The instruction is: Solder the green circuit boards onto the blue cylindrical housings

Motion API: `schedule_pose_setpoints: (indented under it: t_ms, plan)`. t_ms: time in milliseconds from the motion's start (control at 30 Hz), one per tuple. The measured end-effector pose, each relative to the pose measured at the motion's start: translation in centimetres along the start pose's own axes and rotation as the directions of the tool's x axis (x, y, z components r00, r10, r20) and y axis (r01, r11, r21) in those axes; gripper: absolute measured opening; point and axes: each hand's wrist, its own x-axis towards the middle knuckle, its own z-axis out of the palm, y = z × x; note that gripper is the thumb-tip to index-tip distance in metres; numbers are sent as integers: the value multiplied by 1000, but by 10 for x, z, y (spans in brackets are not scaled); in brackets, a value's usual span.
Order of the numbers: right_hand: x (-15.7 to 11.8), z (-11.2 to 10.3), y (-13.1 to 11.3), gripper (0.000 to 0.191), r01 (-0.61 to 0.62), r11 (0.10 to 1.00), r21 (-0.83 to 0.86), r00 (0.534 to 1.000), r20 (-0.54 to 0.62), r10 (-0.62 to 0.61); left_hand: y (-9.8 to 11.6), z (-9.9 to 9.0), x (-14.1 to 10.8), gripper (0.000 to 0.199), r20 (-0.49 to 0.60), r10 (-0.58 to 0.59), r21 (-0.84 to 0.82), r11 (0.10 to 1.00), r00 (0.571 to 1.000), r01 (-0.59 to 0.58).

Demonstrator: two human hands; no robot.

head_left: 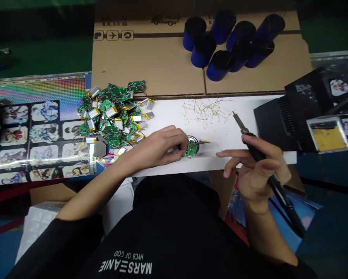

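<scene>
My left hand (171, 145) has its fingers pinched at the left edge of a small green circuit board (192, 148), which sits in a round dark-rimmed housing on the white tabletop (165, 116). The fingers hide part of the board. Red wires cross it, and a small piece with yellow tape (205, 142) sticks out on its right. My right hand (258, 170) grips a soldering iron (256, 153), its tip pointing up and to the left, away from the board. The index finger of that hand is stretched out over the table edge.
Green circuit boards with small silver batteries (115, 116) lie heaped on the left. Thin wire scraps (205, 110) are scattered behind the board. Several blue cylinders (201, 52) stand on cardboard (150, 62). At right are a black box (278, 124) and a tray with a yellow sponge (328, 138).
</scene>
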Motion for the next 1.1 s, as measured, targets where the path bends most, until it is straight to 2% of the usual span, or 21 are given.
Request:
schedule_pose_setpoints:
  t_ms: [133, 233, 300, 433, 533, 633, 733, 933, 1100]
  plan:
    - [-13, 10, 14, 17, 119, 975, -189, 988, 117, -98, 1, 2, -1, 11, -17, 7, -11, 1000, 1000, -7]
    - [-15, 21, 26, 40, 255, 932, -259, 944, 277, -181, 2, 3, -3, 11, -49, 7, -20, 1000, 999, -8]
    - [-13, 27, 31, 49, 312, 913, -264, 917, 334, -217, 2, 4, -5, 10, -73, -1, -34, 999, 997, -2]
    - [-4, 29, 36, 48, 328, 914, -241, 905, 356, -231, 0, 13, -11, 8, -174, 7, -62, 998, 985, -19]
    - [8, 26, 36, 43, 317, 930, -187, 889, 402, -222, -4, 25, -13, 7, -310, 30, -49, 998, 950, -47]
    - [19, 24, 36, 37, 297, 942, -154, 875, 439, -203, -5, 33, -12, 9, -376, 34, -12, 999, 926, -42]
    - [26, 22, 37, 35, 292, 944, -150, 862, 469, -192, -6, 32, -11, 11, -377, 51, 25, 999, 925, -44]
    - [26, 23, 37, 38, 295, 947, -126, 855, 477, -203, -7, 25, -10, 8, -306, 77, 29, 997, 949, -71]
    - [16, 32, 32, 42, 395, 901, -180, 859, 419, -293, -4, 28, -9, 7, -317, 50, 35, 999, 947, -41]
